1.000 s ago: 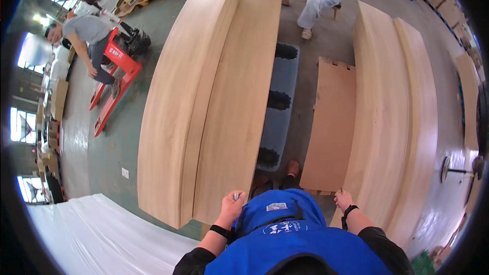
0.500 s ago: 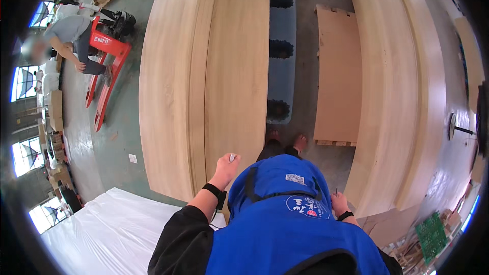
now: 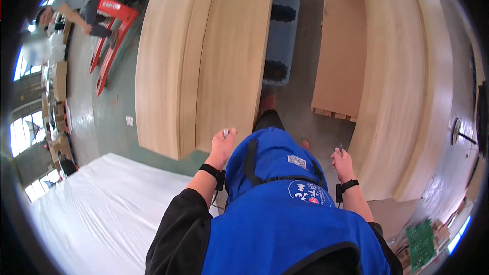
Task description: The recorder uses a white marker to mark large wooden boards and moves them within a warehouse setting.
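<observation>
My left hand [image 3: 222,147] is closed around a small whitish object [image 3: 226,133], of which only the end shows; its kind is unclear. It is held over the near end of the left stack of wood-grain boards [image 3: 232,66]. On my other side, my right hand [image 3: 343,165] is closed on a thin, dark, pen-like tool [image 3: 341,147] that sticks up from the fingers. That hand is beside the near part of the right stack of wood-grain boards [image 3: 389,86], apparently not touching it. Both wrists wear black straps.
A cardboard-topped pallet [image 3: 340,51] and a blue-grey strip with dark round patches [image 3: 281,35] lie between the stacks. White sheeting [image 3: 112,214] covers something at lower left. A person in grey sits on a red pallet jack [image 3: 116,10] at far left. A green slab [image 3: 420,244] lies lower right.
The board stacks and pallet have shifted nearer in view as I step forward. My right hand has risen and swung forward from beside my apron. The left hand still grips its whitish object.
</observation>
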